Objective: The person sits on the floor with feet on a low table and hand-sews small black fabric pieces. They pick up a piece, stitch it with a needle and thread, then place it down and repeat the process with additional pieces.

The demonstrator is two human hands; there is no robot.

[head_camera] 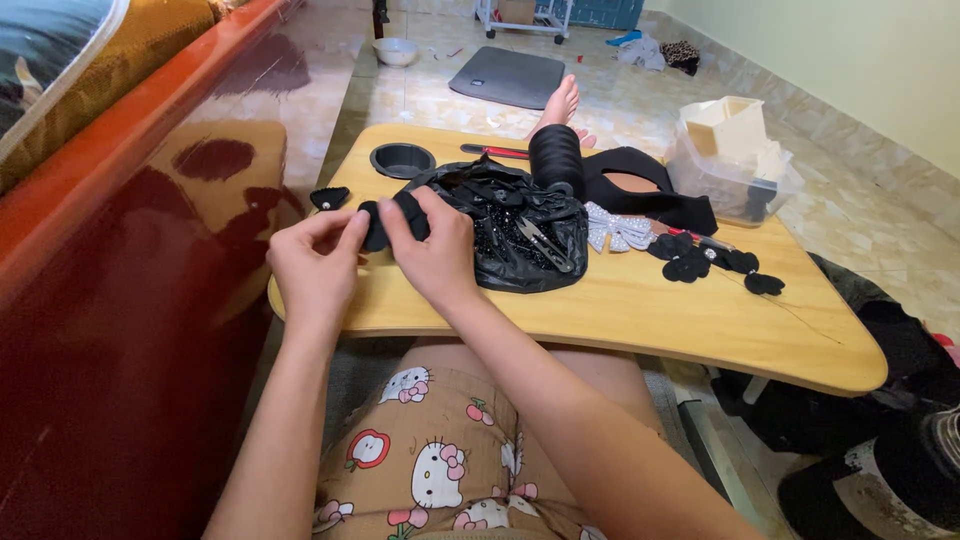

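From the head camera, both hands met over the near left edge of a light wooden lap table (640, 310), pinching between them a small black fabric piece (385, 222). The left hand (315, 262) had its thumb and fingertips closed on the left end of that piece, and the right hand (435, 250) gripped its right end with the fingers curled down over it, so the piece was held just above the tabletop, beside a crumpled black plastic bag (510, 235). The bag lay open on the table and held dark beaded bits, with a small pair of snips (545, 243) resting on top. Another small black fabric shape (330, 197) sat on the table just left of the hands, and a round black cup holder (402, 160) was sunk into the table behind them. To the right of the bag lay a silver sparkly bow (612, 228), then a cluster of black fabric flowers (710, 262), with a larger black cloth (640, 190) behind. A clear plastic box (730, 175) stood at the far right corner, and a red-handled tool (495, 151) lay near the far edge. The person's bare foot (560, 100) stretched out past the table onto the tiled floor (450, 100).
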